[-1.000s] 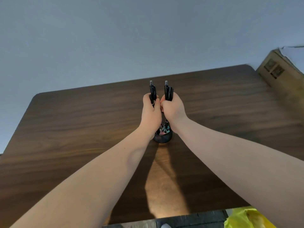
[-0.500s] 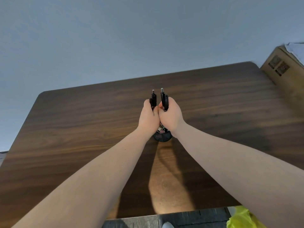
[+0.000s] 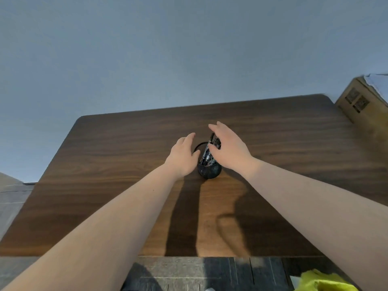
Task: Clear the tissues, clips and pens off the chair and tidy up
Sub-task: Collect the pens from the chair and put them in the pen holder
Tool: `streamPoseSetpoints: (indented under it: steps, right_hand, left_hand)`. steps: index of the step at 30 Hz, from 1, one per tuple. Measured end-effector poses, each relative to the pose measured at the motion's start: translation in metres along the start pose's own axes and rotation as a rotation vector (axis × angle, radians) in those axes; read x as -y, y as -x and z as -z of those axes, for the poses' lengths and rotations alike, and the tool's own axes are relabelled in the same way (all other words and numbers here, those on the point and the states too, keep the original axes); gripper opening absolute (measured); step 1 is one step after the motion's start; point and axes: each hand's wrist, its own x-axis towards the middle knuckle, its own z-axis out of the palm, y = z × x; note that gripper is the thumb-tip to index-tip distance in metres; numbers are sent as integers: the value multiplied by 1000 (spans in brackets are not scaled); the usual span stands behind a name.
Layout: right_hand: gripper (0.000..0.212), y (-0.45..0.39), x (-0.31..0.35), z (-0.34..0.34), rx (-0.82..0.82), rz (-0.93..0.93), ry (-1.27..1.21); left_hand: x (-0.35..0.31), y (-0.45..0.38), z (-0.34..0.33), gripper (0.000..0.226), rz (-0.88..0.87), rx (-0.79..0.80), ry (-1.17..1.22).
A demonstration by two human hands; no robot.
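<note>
A black mesh pen cup [image 3: 209,170] stands on the dark wooden table [image 3: 105,164], near its middle. Several black pens [image 3: 211,149] stand inside it, leaning to the right. My left hand [image 3: 183,158] hovers just left of the cup, fingers spread, holding nothing. My right hand [image 3: 228,148] hovers over the cup's right side, fingers apart and empty, partly covering the pens. Colourful clips seen earlier in the cup are hard to make out now. No chair or tissues are in view.
A cardboard box [image 3: 365,106] stands past the table's far right corner. Something yellow [image 3: 321,282] lies on the grey floor at the bottom right. A plain grey wall rises behind the table.
Both hands held pens upright over the cup; now the pens are down in the cup and both hands have let go and spread apart. The camera has tilted down.
</note>
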Motion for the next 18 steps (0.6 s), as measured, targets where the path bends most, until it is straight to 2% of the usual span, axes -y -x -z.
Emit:
streamPoseSetpoints:
  steps: [11,18]
  right_hand:
    - [61,98,53,-28,314,359,378]
    - [63,173,118,-67,541,582,489]
  left_hand:
    - [50,152,19,58,250,-22,-164]
    - [113,287,28,60,463,69,-227]
